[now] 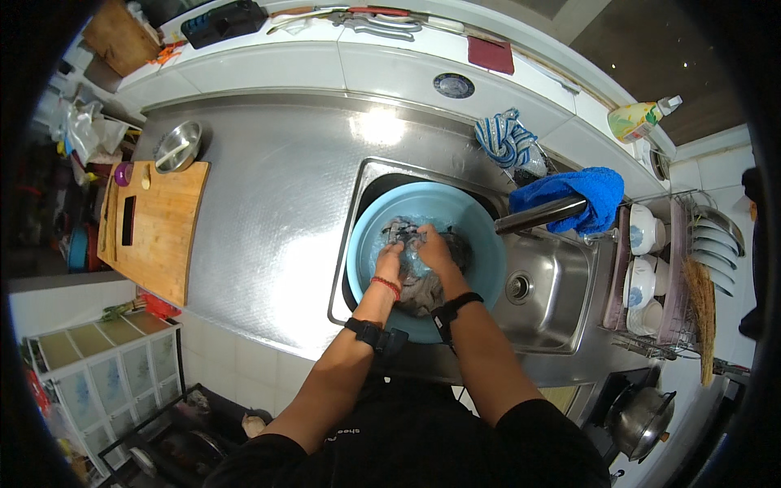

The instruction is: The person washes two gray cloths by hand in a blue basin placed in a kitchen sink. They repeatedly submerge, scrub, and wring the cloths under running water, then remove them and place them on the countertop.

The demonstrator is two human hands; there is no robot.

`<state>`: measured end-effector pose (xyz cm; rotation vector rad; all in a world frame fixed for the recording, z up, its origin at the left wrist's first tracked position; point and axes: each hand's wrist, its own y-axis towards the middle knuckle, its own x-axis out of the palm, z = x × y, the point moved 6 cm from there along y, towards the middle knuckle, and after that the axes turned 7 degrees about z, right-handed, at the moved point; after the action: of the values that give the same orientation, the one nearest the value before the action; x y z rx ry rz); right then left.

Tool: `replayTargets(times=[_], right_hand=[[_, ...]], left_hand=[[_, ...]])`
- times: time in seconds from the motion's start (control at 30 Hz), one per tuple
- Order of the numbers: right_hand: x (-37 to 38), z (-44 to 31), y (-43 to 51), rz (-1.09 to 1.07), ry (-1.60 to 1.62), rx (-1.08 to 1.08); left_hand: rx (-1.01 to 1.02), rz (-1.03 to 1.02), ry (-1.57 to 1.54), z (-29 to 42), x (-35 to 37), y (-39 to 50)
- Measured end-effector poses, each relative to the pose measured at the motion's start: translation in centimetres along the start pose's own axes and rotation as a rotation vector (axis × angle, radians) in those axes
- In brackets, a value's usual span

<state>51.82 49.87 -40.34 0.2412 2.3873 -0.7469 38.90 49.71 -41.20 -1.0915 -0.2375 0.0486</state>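
Observation:
A light blue plastic basin [488, 287] sits over the left bowl of a steel double sink, with water and wet grey cloth [421, 294] in it. Both my hands are inside the basin. My left hand [388, 262], with a red bead bracelet at the wrist, grips a bunched part of the cloth. Beside it, my right hand [435, 249] is closed around another part, its knuckles upward. Black straps circle both forearms. Some of the cloth lies darker and lower in the water, partly hidden by my right hand.
The faucet [540, 215], draped with a blue towel [567, 194], reaches over the basin's right rim. Right of it are the bare sink bowl [549, 293] and a dish rack [671, 268] of bowls. A wooden cutting board [165, 232] and metal bowl [186, 146] stand far left.

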Motion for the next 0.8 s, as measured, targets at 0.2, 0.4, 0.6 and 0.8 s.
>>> replayTargets(times=[0.2, 0.4, 0.6, 0.8], right_hand=[[-5.9, -3.6, -4.5, 0.080, 0.526, -0.234], [-7.0, -6.7, -8.7, 0.083, 0.366, -0.348], [-5.6, -5.6, -7.5, 0.158, 0.308, -0.299], [-4.5, -4.4, -6.0, 0.252, 0.273, -0.330]], left_hand=[[-0.283, -0.178, -0.310, -1.3, 2.7, 0.5], [-0.426, -0.412, -0.420, -1.8, 4.9, 1.3], [-0.402, -0.442, -0.458, -2.3, 5.2, 2.1], [-0.309, -0.304, -0.454, -2.1, 5.2, 1.4]])
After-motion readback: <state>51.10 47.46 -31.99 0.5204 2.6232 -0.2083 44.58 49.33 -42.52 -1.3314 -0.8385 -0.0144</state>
